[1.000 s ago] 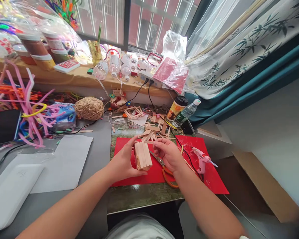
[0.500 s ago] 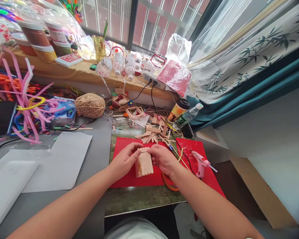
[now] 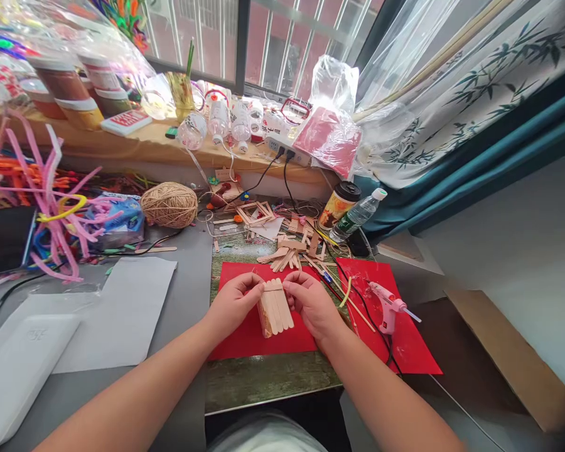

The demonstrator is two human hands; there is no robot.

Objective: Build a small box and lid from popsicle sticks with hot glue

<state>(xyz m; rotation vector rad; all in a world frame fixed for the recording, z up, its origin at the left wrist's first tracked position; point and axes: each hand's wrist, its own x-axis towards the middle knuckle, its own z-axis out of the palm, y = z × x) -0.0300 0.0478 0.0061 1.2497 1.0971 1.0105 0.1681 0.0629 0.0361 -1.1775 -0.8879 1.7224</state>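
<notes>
A cluttered grey work surface (image 3: 183,295) runs beneath a barred window, seen from the wearer's head looking down at two bare forearms. On the right hangs a white curtain (image 3: 461,75) printed with dark bamboo leaves. A sheet of white paper (image 3: 117,314) lies on the left part of the surface, with a tangle of pink and orange pipe cleaners (image 3: 47,188) behind it. In the middle lies a red mat (image 3: 245,339), with a second red sheet (image 3: 405,339) to its right. A ball of brown twine (image 3: 169,204) sits behind the mat on the left. A paper cup with a dark lid (image 3: 339,204) and a lying plastic water bottle (image 3: 358,215) rest near the curtain. A pink glue gun (image 3: 388,304) lies on the right red sheet. Loose wooden sticks (image 3: 285,251) are scattered just behind the mat.

Over the red mat, the left hand (image 3: 233,301) and the right hand (image 3: 311,301) are close together, both gripping a small block of flat wooden craft sticks (image 3: 275,307) between them. The fingertips of each hand pinch the block's upper end, one hand on each side.
</notes>
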